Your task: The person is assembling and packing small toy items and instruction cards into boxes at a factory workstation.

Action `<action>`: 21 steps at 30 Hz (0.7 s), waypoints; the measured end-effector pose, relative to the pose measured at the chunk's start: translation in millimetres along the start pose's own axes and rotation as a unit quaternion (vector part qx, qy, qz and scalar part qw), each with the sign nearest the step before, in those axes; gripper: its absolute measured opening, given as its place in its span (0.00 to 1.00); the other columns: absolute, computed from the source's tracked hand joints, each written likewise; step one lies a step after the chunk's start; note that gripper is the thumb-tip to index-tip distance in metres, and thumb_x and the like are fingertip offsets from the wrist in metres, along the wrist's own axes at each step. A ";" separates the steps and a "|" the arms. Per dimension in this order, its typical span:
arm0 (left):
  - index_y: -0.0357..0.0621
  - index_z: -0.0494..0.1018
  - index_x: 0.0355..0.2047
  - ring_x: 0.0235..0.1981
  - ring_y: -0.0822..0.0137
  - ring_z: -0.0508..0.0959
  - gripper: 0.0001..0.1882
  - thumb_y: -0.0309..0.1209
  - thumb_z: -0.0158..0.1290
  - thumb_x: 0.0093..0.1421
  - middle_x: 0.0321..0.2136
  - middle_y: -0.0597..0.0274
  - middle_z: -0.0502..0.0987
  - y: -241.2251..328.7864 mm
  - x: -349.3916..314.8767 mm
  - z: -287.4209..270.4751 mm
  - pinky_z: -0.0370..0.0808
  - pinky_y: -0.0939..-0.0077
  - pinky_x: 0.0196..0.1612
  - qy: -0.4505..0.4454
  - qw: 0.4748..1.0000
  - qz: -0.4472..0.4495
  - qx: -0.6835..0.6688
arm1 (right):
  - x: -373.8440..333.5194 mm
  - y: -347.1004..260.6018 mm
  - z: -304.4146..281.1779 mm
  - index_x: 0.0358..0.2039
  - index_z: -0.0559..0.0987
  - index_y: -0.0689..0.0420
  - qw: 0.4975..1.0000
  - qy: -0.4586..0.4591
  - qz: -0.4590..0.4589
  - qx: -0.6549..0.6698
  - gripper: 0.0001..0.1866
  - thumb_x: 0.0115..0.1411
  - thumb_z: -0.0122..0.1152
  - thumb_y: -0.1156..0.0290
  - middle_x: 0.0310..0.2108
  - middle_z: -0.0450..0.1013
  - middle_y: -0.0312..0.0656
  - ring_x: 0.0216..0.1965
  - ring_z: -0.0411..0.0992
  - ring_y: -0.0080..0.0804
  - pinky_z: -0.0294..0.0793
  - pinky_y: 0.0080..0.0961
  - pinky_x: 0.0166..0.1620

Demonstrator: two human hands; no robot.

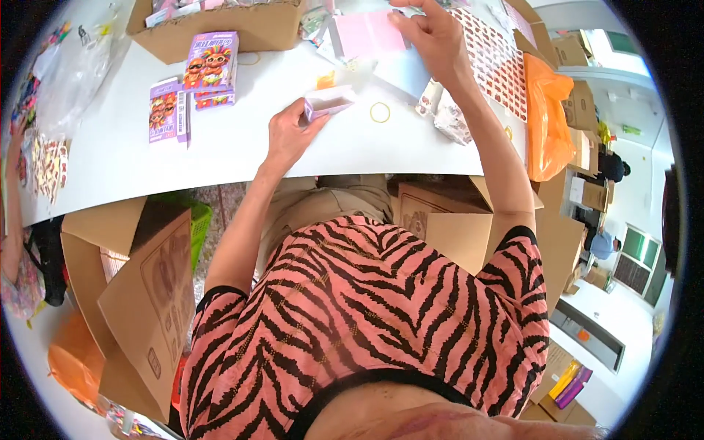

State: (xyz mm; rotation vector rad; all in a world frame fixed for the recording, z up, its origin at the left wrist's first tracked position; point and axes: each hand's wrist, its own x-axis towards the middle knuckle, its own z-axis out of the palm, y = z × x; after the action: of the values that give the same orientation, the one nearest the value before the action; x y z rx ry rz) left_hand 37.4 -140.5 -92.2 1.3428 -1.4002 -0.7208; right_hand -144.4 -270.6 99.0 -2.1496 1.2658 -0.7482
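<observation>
My left hand grips a small lilac box above the front of the white table, its open end showing a pale inside. Farther off, my right hand is bent with thumb and fingers close together at the right edge of a pale pink sheet; whatever sits between the fingertips is too small to make out. Left of my left hand lie purple printed boxes with cartoon figures, several stacked, and another purple box beside them. A yellow rubber band rests on the table between my arms.
An open cardboard box stands at the back left. To the right are a sheet of red-and-white stickers, crumpled small packets and an orange plastic bag. Clear plastic bags lie far left. Open cartons flank my legs.
</observation>
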 end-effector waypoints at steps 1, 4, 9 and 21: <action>0.37 0.74 0.28 0.18 0.65 0.73 0.13 0.32 0.63 0.48 0.20 0.55 0.76 1.2 0.2 1.2 0.71 0.72 0.24 -0.002 1.000 0.003 -0.001 | 5.7 8.2 -0.4 0.39 0.74 0.60 0.999 0.023 0.008 -0.023 0.09 0.58 0.58 0.72 0.13 0.65 0.33 0.17 0.60 0.15 0.59 0.18 0.21; 0.37 0.74 0.29 0.18 0.66 0.73 0.13 0.32 0.63 0.49 0.21 0.55 0.77 9.1 3.7 -1.3 0.71 0.73 0.25 -0.008 1.000 0.009 -0.003 | 34.8 73.1 -3.0 0.39 0.74 0.61 0.996 0.088 -0.014 0.001 0.12 0.60 0.56 0.67 0.20 0.72 0.42 0.20 0.69 0.27 0.67 0.27 0.25; 0.37 0.76 0.38 0.28 0.71 0.79 0.14 0.29 0.61 0.51 0.30 0.57 0.81 10.7 0.9 -6.5 0.76 0.76 0.34 -0.053 0.996 -0.058 0.039 | 66.4 94.3 -5.4 0.34 0.75 0.63 0.966 0.124 -0.059 -0.218 0.18 0.61 0.50 0.59 0.30 0.74 0.53 0.35 0.71 0.54 0.68 0.42 0.37; 0.37 0.74 0.28 0.17 0.65 0.73 0.13 0.32 0.63 0.49 0.18 0.57 0.75 4.0 1.2 -0.8 0.71 0.72 0.23 0.004 1.000 0.001 -0.015 | -6.4 -3.6 37.1 0.34 0.78 0.58 0.975 0.140 -0.144 -0.096 0.06 0.55 0.61 0.73 0.20 0.71 0.41 0.21 0.68 0.27 0.67 0.23 0.25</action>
State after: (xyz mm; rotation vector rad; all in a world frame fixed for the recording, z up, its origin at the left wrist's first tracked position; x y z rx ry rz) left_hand 36.9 -140.7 -87.9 1.3199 -1.3794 -0.7322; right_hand -119.3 -257.3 74.0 -2.4869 1.2170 -1.1229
